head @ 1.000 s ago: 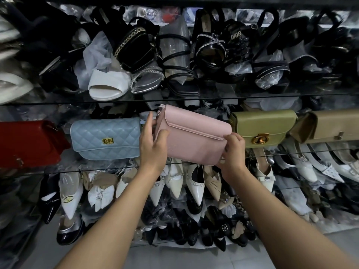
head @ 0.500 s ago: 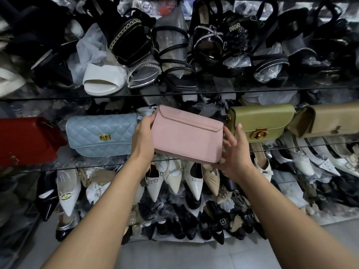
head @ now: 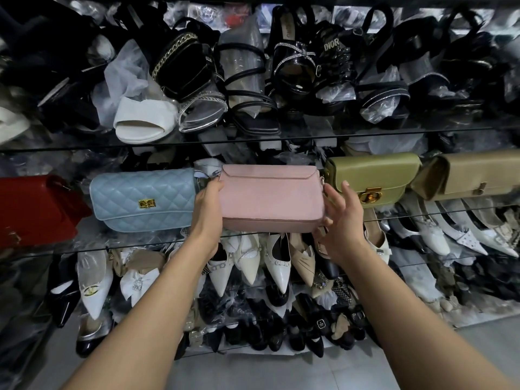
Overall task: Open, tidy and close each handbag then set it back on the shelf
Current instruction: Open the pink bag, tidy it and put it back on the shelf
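The glass shelf (head: 92, 240) is holding the pink bag (head: 270, 198). The blue bag (head: 143, 198) is sitting just left of the pink bag, and the green bag (head: 374, 175) just right. The left hand (head: 206, 201) is gripping the pink bag's left end with curled fingers. The right hand (head: 342, 220) is by its right end, fingers loose and spread.

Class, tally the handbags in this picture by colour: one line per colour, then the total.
Red glossy handbag: 1
Light blue quilted handbag: 1
Pink smooth flap handbag: 1
Olive green handbag with gold clasp: 1
Beige flap handbag: 1
Total: 5
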